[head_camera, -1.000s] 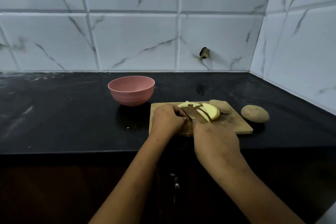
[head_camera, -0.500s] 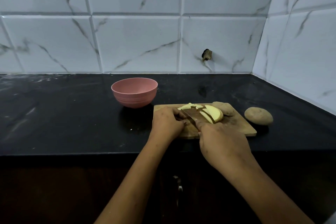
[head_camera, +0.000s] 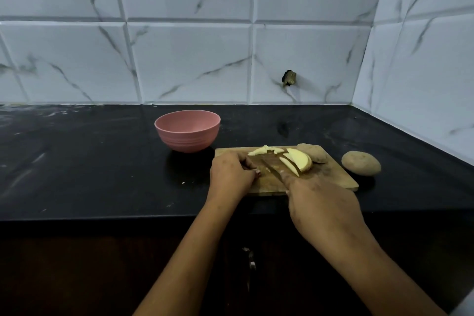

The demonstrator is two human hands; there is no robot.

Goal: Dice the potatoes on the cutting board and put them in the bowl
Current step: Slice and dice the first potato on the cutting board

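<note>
Black worktop [head_camera: 89,167], marble-tiled walls [head_camera: 189,59] meeting in a corner.
Bowl [head_camera: 187,140] at ten o'clock from cutting board [head_camera: 333,177]; right hand [head_camera: 320,202] grips knife [head_camera: 271,168]; left hand [head_camera: 230,174] curled, its hold impossible to tell.

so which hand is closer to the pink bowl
Left. The left hand rests on the cutting board just front-right of the pink bowl; the right hand, gripping the knife, is farther right and nearer the person.
</note>
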